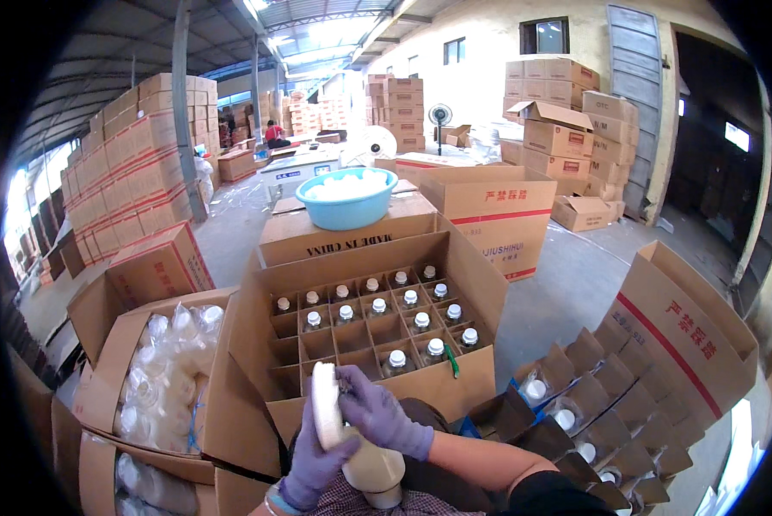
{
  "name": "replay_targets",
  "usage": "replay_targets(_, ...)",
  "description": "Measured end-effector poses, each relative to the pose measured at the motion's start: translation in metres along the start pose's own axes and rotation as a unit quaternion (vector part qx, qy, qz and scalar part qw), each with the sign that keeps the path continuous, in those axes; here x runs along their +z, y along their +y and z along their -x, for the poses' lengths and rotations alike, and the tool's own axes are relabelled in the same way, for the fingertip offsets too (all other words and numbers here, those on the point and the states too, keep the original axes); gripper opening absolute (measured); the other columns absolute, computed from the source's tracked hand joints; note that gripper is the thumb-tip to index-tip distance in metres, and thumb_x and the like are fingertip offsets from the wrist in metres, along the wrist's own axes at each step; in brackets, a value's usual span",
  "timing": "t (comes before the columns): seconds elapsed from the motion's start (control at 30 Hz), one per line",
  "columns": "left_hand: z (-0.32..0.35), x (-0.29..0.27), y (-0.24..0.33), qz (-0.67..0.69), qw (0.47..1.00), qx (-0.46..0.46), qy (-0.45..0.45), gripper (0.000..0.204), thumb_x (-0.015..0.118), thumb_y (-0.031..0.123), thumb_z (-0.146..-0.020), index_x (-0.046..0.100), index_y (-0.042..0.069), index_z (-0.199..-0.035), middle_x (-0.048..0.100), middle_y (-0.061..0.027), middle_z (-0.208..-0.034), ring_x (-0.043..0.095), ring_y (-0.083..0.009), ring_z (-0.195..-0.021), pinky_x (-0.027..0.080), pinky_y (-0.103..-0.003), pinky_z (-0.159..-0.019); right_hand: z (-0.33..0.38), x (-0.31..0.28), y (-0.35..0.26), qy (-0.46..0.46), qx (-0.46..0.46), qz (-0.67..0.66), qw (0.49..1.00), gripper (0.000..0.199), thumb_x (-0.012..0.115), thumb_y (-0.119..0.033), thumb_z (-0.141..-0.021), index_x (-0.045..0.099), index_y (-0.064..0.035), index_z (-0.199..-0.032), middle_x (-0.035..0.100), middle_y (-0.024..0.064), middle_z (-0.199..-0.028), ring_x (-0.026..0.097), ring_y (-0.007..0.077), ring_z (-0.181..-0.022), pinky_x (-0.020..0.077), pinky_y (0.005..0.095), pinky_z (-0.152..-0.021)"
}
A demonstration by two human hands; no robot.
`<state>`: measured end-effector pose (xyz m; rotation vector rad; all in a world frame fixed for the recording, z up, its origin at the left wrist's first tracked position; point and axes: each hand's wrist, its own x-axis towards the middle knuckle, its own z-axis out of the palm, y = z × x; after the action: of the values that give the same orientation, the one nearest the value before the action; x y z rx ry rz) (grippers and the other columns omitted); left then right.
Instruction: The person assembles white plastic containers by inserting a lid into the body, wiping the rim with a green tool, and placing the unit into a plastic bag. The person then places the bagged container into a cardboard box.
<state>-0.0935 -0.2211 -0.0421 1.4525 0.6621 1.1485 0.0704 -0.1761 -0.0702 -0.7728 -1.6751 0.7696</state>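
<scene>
Divided carton (257,297) of capped bottles (396,359) ahead

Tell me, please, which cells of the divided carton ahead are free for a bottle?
In the divided carton, the left column and near-left cells are bare. The back rows and right side are crowded with capped bottles. Both hands, left and right, hold a white bottle.

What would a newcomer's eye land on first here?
Dead centre, two purple-gloved hands, the left hand and right hand, hold a white bottle at the near edge of a divided carton partly filled with capped bottles. Behind it, a blue basin rests on another box.
</scene>
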Motion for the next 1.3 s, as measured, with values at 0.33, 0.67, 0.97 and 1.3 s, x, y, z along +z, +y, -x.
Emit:
replay_targets(0.33,-0.031,-0.056,-0.051,-0.24,0.961,0.135,-0.03,0.056,0.079,0.038,-0.085,0.068,0.002,-0.127,0.065,-0.0198,-0.131,0.06,-0.0337,-0.127,0.048,-0.041,-0.106,0.009,-0.069,0.058,0.029,0.193,0.017,0.981,0.04,0.059,-0.021,-0.098,0.055,-0.0041,-0.134,0.062,0.0085,-0.117,0.061,0.0182,-0.109,0.0496,0.0355,-0.099)
replay_targets(0.67,-0.088,-0.08,-0.113,-0.156,0.953,-0.04,-0.258,0.051,0.063,0.042,-0.098,0.064,0.003,-0.132,0.065,-0.01,-0.126,0.056,-0.0232,-0.122,0.039,-0.038,-0.11,0.021,-0.062,0.126,-0.074,0.166,-0.15,0.972,0.043,0.061,-0.026,-0.099,0.058,-0.0042,-0.135,0.059,0.0109,-0.134,0.052,0.0206,-0.128,0.0391,0.0376,-0.112)
replay_targets(0.97,-0.064,-0.089,-0.138,-0.029,0.989,0.0,-0.147,0.042,0.063,0.037,-0.097,0.074,0.0,-0.113,0.07,-0.013,-0.115,0.061,-0.0272,-0.114,0.044,-0.04,-0.105,0.025,-0.043,0.103,-0.058,0.111,-0.141,0.982,0.017,0.069,-0.011,-0.09,0.076,-0.0017,-0.102,0.072,0.011,-0.108,0.065,0.0242,-0.109,0.0494,0.0358,-0.1)
replay_targets(1.3,-0.065,-0.085,-0.127,-0.001,0.991,-0.016,-0.13,0.052,0.061,0.049,-0.095,0.077,0.001,-0.107,0.071,-0.017,-0.113,0.063,-0.0302,-0.113,0.041,-0.046,-0.111,0.015,-0.043,0.09,-0.056,0.083,-0.067,0.993,0.027,0.067,-0.024,-0.091,0.076,0.0005,-0.098,0.072,0.0129,-0.099,0.067,0.0271,-0.099,0.0484,0.0468,-0.106)
